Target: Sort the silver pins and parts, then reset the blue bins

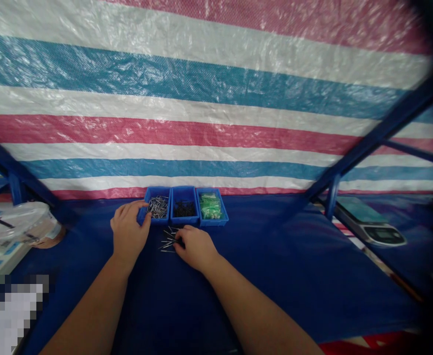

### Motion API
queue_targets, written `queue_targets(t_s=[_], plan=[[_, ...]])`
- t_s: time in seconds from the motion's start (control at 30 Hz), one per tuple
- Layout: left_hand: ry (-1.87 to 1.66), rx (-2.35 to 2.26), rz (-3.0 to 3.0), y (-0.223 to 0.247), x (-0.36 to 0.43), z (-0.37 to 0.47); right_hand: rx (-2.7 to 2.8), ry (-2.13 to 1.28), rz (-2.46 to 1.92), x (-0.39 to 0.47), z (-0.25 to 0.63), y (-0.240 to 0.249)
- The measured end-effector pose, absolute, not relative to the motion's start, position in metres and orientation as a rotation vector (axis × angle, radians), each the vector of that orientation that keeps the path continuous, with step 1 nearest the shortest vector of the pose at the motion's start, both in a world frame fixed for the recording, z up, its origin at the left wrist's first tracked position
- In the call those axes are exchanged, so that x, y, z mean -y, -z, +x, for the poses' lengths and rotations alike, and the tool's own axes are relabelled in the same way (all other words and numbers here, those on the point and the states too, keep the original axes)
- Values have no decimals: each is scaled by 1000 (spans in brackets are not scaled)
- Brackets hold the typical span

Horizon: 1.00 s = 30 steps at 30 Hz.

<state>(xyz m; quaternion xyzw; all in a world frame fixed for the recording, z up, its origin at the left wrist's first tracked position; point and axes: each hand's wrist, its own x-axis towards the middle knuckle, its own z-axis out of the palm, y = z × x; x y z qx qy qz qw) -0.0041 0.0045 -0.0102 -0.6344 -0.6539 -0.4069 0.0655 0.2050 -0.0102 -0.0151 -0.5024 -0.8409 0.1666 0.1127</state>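
Observation:
Three blue bins stand side by side at the back of the blue surface. The left bin (146,194) holds many thin silvery metal pieces (158,206). Dark small parts (184,209) lie in the middle bin (184,191), and green packets (211,205) fill the right bin (219,222). My left hand (130,230) is at the left bin's near left corner, thumb and fingers apart, nothing visible in it. In front of the bins, several loose metal pieces (167,241) lie on the surface. My right hand (195,247) is beside them, its fingers pinched at their right ends; what they grip is too small to make out.
On the left are a clear plastic container (35,224) and a white power strip (2,256). A digital scale (375,222) sits at the right, beyond a blue metal frame bar (349,160). A striped plastic sheet (201,118) hangs behind the blue table surface (293,276).

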Motion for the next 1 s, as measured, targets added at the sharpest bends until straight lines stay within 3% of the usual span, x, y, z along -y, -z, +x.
queue_targets(t_s=[0.37, 1.0], plan=[[1324, 1439, -2752, 1, 4, 8, 2550, -501, -1421, 10, 206, 10], [755, 1514, -3181, 16, 8, 20, 2572, -565, -1464, 5, 224, 3]])
